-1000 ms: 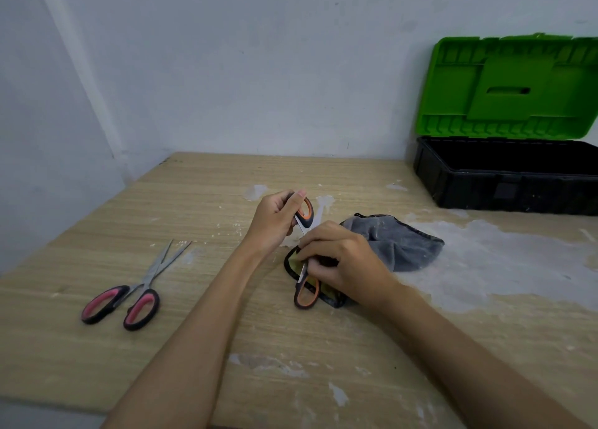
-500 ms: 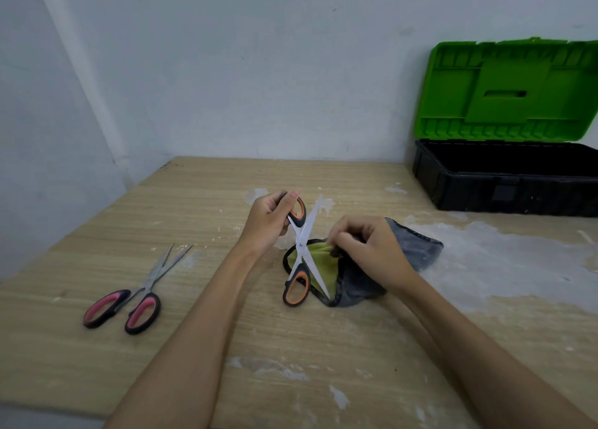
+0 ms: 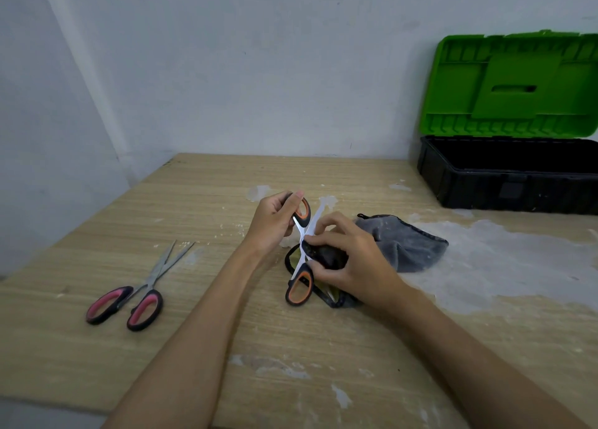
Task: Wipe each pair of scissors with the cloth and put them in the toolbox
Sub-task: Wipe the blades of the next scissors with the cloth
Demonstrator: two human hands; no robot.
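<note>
Head view only: orange-handled scissors (image 3: pixel 299 254) are splayed open over the table (image 3: pixel 226 331). Left hand (image 3: pixel 275 223) grips the upper handle loop, fingers curled round it. Right hand (image 3: pixel 351 263) pinches a dark fold of the grey cloth (image 3: pixel 407 244) against the blades near the pivot, fingers bent and pressed on the fabric. Lower handle loop rests on or just above the table, can't tell which. Step in hand, by my read: wiping the first pair, blades open so both faces get reached. Next move likely calls for drawing the cloth along each blade toward the tip, keeping fingertips off the edges, then closing the blades before carrying them over. Pink-handled scissors (image 3: pixel 129 299) lie flat on the table well to the left, slightly open, untouched, so a second pair looks not yet done. Toolbox (image 3: pixel 504 182) sits at the far right against the wall, green lid (image 3: pixel 511 85) swung fully up. Black tub interior mostly hidden behind its front wall; the visible part shows nothing inside, so contents can't be confirmed.
</note>
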